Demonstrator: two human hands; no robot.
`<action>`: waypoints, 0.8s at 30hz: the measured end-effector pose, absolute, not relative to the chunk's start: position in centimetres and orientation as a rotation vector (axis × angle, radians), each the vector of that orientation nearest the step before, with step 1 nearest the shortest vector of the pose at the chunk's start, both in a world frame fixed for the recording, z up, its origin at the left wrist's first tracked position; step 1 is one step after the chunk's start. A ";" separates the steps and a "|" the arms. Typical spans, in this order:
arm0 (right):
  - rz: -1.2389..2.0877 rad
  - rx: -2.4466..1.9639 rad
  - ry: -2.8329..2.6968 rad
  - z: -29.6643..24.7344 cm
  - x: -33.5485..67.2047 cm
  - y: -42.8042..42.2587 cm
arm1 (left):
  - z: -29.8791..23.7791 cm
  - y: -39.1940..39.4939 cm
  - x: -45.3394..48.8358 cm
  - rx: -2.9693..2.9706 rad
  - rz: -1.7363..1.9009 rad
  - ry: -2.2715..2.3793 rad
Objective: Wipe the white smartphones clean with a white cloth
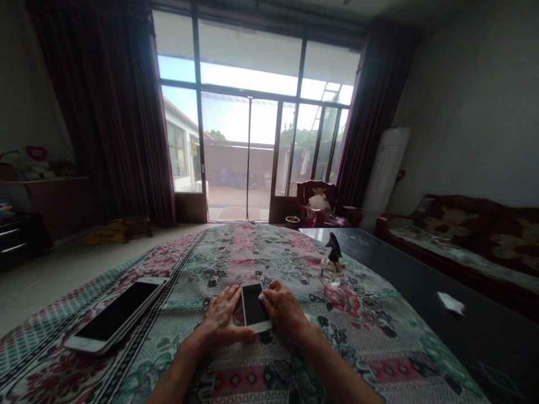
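Observation:
A small white smartphone [253, 307] with a dark screen lies flat on the patterned tablecloth [236, 359]. Along its left side rests my left hand [223, 314], fingers at the edge and thumb across the bottom corner, steadying it. My right hand [284, 307] is closed at the phone's right edge, pinching a small white piece [261, 295] that looks like tissue or cotton against the screen; most of it is hidden by the fingers. Further left lies a larger white tablet [120, 314], screen up, apparently on top of another flat thing.
A clear glass bottle [332, 273] with a black spray top stands beyond my right hand. To the right, a dark table [404, 280] bears a crumpled white tissue [450, 303]. A wooden armchair [316, 196] and a sofa [455, 219] stand behind, near the glass door [236, 163].

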State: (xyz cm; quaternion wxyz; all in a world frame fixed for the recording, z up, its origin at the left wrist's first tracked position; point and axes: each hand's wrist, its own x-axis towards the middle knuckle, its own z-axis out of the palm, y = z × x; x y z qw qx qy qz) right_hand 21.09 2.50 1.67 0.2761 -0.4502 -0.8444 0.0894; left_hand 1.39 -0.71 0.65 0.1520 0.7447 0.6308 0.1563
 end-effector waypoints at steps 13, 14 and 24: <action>0.090 -1.243 -2.245 1.7 19.0 6.6 | 1.1 -0.8 1.5 2.089 0.428 1.821; 0.090 -1.229 -2.257 1.7 19.0 6.7 | 0.9 -0.8 1.5 2.092 0.431 1.823; 0.226 -0.954 -2.274 0.3 20.7 6.6 | 0.4 -1.0 1.3 2.155 0.437 1.792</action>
